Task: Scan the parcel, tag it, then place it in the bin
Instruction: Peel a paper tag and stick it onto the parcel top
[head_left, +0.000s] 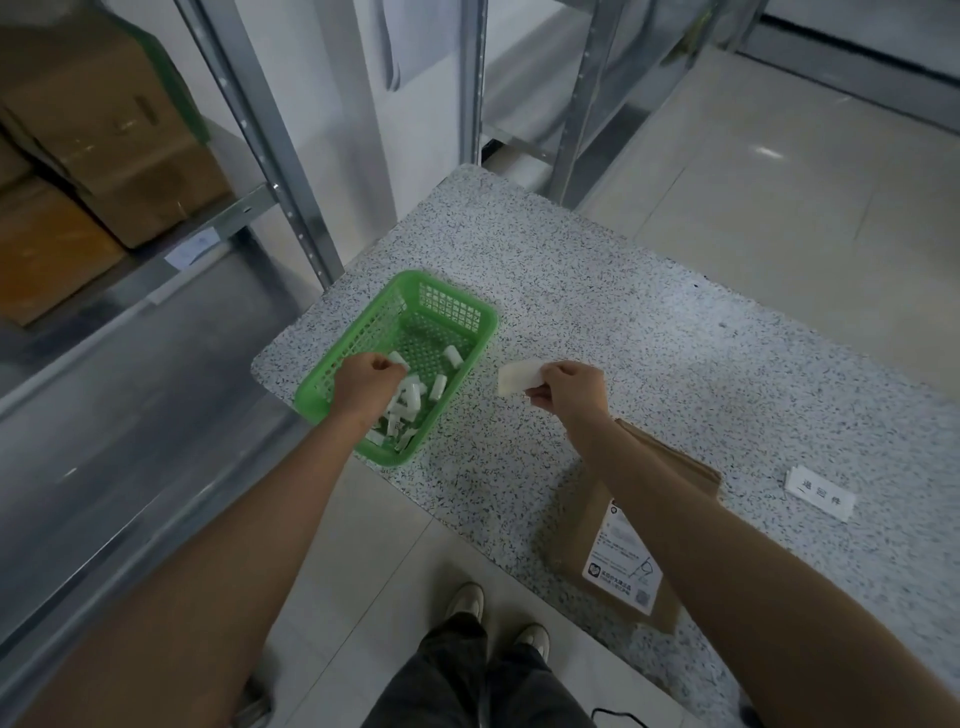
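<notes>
- Parcel (618, 540) lay nearest, brown bag flat on table (675, 322) edge, label up, partly under right forearm, prob. parked so both hands stayed free.
- Right hand (569, 387) pinched a white tag (519, 378) betw. thumb & fingers, held above table.
- Left hand (363, 382) was over green basket (467, 306), fingers curled shut; whether on a paper scrap (408, 397), can't tell.

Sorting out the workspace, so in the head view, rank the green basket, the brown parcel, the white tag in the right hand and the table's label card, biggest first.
1. green basket
2. brown parcel, close to the basket, nearer the camera and partly covered
3. label card
4. white tag, similar to the card
</notes>
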